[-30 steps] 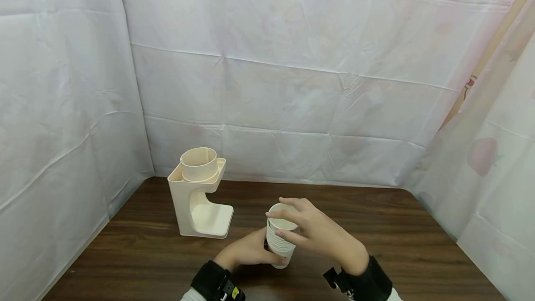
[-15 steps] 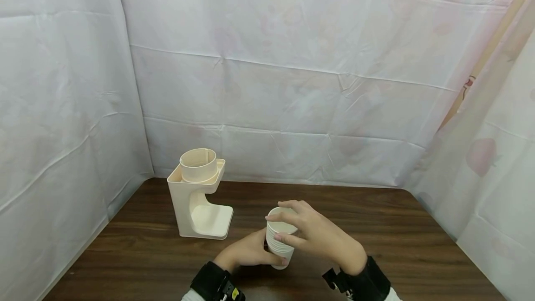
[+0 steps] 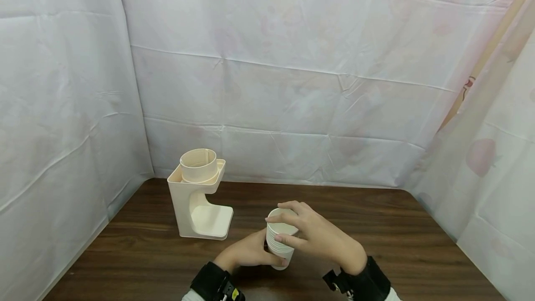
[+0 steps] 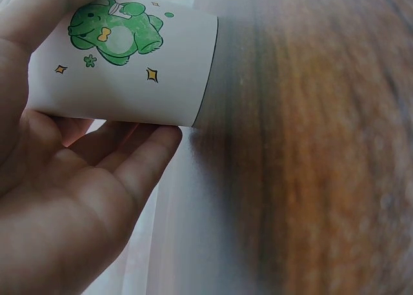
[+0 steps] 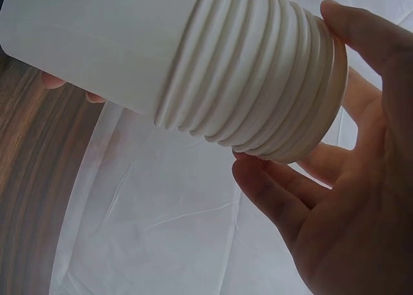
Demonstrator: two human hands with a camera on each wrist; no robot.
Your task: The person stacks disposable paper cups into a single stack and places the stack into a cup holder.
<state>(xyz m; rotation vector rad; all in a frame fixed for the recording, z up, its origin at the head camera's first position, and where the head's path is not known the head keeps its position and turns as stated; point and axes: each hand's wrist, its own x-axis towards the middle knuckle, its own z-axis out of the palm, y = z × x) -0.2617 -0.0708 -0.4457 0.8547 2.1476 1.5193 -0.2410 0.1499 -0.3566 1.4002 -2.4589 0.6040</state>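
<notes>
A stack of white paper cups [image 3: 277, 244] stands slightly tilted at the front middle of the table, mouths up. My left hand [image 3: 251, 249] grips the lower part of the stack from the left, thumb across its near side. In the left wrist view the lowest cup [image 4: 119, 91] bears a green cartoon animal and small yellow stars. From the right, my right hand [image 3: 315, 231] holds the top of the stack. The right wrist view has its thumb and fingers around the uppermost rims [image 5: 322, 88], pinching from opposite sides. Several nested rims show there.
A cream plastic stand [image 3: 184, 208] with a round tube [image 3: 199, 173] on top and a flat foot is at the left of the dark wooden table [image 3: 355, 222]. White cloth [image 3: 271, 96] hangs behind and at both sides.
My right hand and the top of the stack are slightly lower than a second ago. The left hand keeps its hold, and the stand stays in place.
</notes>
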